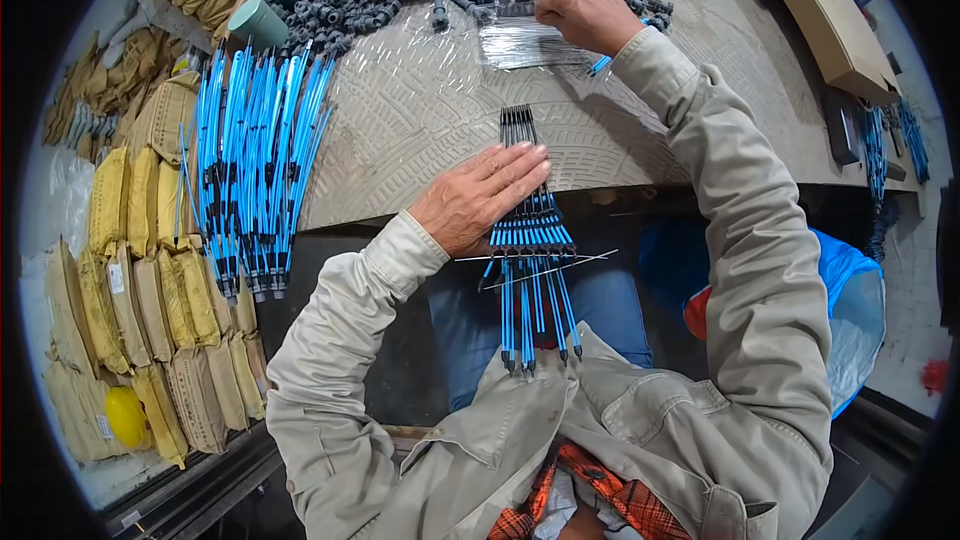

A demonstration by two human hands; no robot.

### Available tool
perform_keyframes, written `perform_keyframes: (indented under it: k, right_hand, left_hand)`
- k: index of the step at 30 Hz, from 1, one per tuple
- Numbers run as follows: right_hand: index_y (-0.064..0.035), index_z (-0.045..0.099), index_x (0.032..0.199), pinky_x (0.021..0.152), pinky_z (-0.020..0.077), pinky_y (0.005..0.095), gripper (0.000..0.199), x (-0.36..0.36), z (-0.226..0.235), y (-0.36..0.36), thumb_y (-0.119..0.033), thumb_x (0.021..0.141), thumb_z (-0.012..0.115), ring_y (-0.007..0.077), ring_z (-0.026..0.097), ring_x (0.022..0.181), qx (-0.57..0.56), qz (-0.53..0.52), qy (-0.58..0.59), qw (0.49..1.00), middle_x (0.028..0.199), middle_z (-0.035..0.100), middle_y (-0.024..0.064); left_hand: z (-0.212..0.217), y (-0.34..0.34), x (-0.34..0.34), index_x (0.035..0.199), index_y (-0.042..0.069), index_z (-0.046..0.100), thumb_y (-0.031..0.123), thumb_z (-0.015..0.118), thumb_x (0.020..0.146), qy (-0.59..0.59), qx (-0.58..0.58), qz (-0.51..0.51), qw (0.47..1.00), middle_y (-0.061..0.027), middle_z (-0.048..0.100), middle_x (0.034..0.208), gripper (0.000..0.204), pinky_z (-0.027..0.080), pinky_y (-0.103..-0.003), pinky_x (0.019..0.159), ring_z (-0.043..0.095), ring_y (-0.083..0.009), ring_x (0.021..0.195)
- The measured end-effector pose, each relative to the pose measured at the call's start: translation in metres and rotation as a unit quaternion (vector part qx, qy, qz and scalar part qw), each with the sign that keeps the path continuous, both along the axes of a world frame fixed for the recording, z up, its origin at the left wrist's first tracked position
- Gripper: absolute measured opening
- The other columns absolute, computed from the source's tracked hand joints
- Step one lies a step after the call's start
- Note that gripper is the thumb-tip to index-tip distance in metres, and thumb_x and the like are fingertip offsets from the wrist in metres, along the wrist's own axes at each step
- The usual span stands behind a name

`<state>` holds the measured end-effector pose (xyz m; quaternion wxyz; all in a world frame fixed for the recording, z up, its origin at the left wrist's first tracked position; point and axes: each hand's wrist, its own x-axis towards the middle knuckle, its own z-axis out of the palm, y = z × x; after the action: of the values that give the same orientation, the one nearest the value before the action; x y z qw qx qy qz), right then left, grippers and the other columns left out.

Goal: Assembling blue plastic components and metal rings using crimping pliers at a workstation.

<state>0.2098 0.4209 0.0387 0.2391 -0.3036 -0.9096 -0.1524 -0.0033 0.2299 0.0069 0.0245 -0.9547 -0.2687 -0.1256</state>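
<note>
My left hand (480, 195) lies flat with fingers stretched across a row of thin blue cables (530, 230) with black ends. The cables reach past the table's near edge toward my lap, where their lower ends hang in several strands. Two thin rods (560, 268) cross them just below the edge. At the far side my right hand (590, 15) is closed above a stack of thin silvery strips (522, 44). Whatever its fingers hold, if anything, is hidden. A short blue piece (600, 65) shows just below that hand.
Black connector parts (370, 10) are heaped along the back. A thick bunch of blue cables (255, 140) overhangs the table's left edge, near a green cup (257, 22). An open cardboard box (830, 25) stands at the right. Yellow-brown packages (150, 290) are stacked at the left.
</note>
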Motion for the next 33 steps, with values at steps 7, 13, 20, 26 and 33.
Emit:
perform_keyframes:
  k: [7,13,20,26,33]
  right_hand:
    - [-0.0110,0.061,0.076,0.047,0.0397,0.0277,0.006,0.017,0.002,-0.092,-0.009,0.080,0.057,0.0171,0.049,0.051,-0.108,0.010,0.102,0.989,0.076,0.055,0.0000]
    - [-0.0154,0.068,0.088,0.044,0.0371,0.0283,0.014,0.030,-0.015,-0.122,-0.012,0.078,0.059,0.0164,0.047,0.047,-0.165,-0.027,0.043,0.985,0.071,0.051,-0.0005]
    - [-0.0184,0.070,0.091,0.043,0.0362,0.0279,0.018,0.025,-0.017,-0.123,-0.012,0.077,0.059,0.0156,0.046,0.046,-0.146,-0.065,0.039,0.986,0.070,0.049,-0.0014]
    - [-0.0193,0.070,0.089,0.043,0.0362,0.0273,0.018,0.026,-0.019,-0.120,-0.012,0.077,0.060,0.0146,0.045,0.046,-0.145,-0.058,0.043,0.987,0.071,0.049,-0.0021]
    - [-0.0201,0.070,0.089,0.044,0.0367,0.0267,0.017,0.026,-0.023,-0.112,-0.012,0.077,0.060,0.0131,0.047,0.048,-0.130,-0.038,0.043,0.990,0.072,0.050,-0.0021]
  left_hand:
    - [0.000,0.000,0.002,0.131,0.005,0.039,0.018,0.068,0.060,-0.020,-0.011,-0.002,1.000,-0.0097,0.038,0.139,0.078,0.029,-0.033,0.107,0.036,-0.0225,0.128]
    - [0.001,-0.003,0.002,0.131,0.005,0.040,0.020,0.066,0.063,-0.031,-0.019,0.000,0.999,-0.0100,0.038,0.139,0.074,0.030,-0.034,0.107,0.036,-0.0229,0.128]
    - [0.004,-0.003,0.003,0.131,0.005,0.041,0.020,0.062,0.068,-0.022,-0.030,0.003,0.999,-0.0103,0.038,0.138,0.068,0.030,-0.034,0.106,0.037,-0.0231,0.128]
    - [0.004,-0.003,0.004,0.130,0.005,0.041,0.020,0.060,0.069,-0.026,-0.030,0.003,0.999,-0.0107,0.039,0.138,0.065,0.030,-0.034,0.106,0.037,-0.0234,0.128]
    - [0.003,-0.003,0.005,0.129,0.004,0.042,0.021,0.059,0.071,-0.039,-0.035,0.001,0.999,-0.0110,0.040,0.137,0.063,0.030,-0.034,0.107,0.037,-0.0242,0.128]
